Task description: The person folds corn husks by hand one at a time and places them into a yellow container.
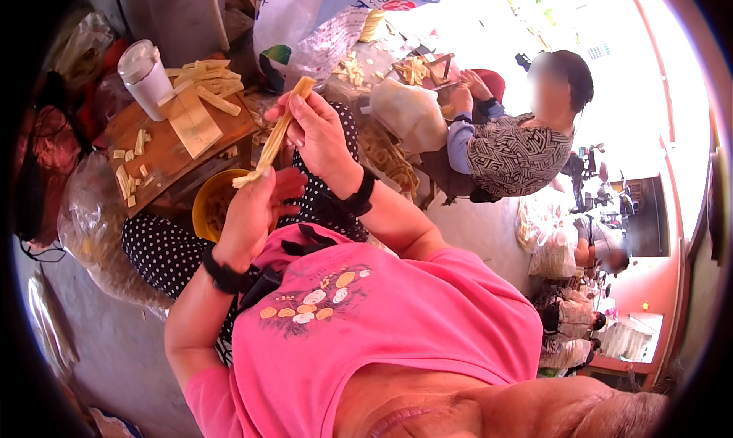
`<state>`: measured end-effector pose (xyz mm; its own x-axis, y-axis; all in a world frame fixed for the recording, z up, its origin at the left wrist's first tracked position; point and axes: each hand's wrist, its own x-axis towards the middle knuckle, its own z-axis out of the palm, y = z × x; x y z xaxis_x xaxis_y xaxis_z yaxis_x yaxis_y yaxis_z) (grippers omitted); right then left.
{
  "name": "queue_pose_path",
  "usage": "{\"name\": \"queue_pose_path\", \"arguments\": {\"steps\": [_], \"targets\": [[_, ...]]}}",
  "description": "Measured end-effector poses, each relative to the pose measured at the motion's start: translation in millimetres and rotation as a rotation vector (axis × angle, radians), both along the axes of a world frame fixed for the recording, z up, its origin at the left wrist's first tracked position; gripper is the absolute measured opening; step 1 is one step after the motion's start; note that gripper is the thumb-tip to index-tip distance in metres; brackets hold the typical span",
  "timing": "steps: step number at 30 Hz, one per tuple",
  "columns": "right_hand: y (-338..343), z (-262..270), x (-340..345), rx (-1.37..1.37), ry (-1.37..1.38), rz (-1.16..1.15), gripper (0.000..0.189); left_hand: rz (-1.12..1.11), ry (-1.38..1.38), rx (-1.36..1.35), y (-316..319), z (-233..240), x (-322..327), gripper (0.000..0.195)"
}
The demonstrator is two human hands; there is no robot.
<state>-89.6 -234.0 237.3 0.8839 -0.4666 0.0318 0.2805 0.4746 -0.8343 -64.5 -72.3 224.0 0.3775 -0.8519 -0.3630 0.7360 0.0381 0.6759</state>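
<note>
My right hand pinches the upper part of a pale yellow fibrous strip between thumb and fingers. The strip slants down to my left hand, its frayed lower end by the left thumb. Blur on the spread left fingers hides whether they grip it. Below, between my knees, is a yellow bowl with brownish contents, partly covered by the left hand. A wooden board to the left bears a small flat wooden piece, a pile of strips and short cut pieces.
On the board stands a white lidded tumbler. A clear plastic bag lies beside it, and a large printed sack stands ahead. To the right a seated co-worker has hands near another board of strips. More people sit farther back.
</note>
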Motion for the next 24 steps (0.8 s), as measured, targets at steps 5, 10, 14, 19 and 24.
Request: {"name": "queue_pose_path", "arguments": {"steps": [5, 10, 14, 19, 24], "targets": [[19.7, -10.9, -9.2, -0.165, 0.081, 0.004, 0.02, 0.334, 0.21, -0.163, -24.0, -10.9, 15.1, 0.033], [30.8, -27.4, -8.8, -0.207, 0.132, -0.05, 0.018, 0.416, -0.065, -0.108, -43.7, -34.9, 25.7, 0.025], [26.9, -17.8, -11.8, 0.116, 0.188, 0.042, 0.017, 0.542, -0.796, 0.035, -48.3, -48.8, 29.2, 0.03], [14.2, -31.5, -14.6, 0.294, 0.309, 0.121, 0.013, 0.448, -1.503, 0.199, -39.4, -30.4, 23.1, 0.042], [16.8, -31.3, -23.5, -0.047, 0.285, 0.124, 0.015, 0.329, -1.738, 0.234, -32.0, -22.6, 24.6, 0.055]]}}
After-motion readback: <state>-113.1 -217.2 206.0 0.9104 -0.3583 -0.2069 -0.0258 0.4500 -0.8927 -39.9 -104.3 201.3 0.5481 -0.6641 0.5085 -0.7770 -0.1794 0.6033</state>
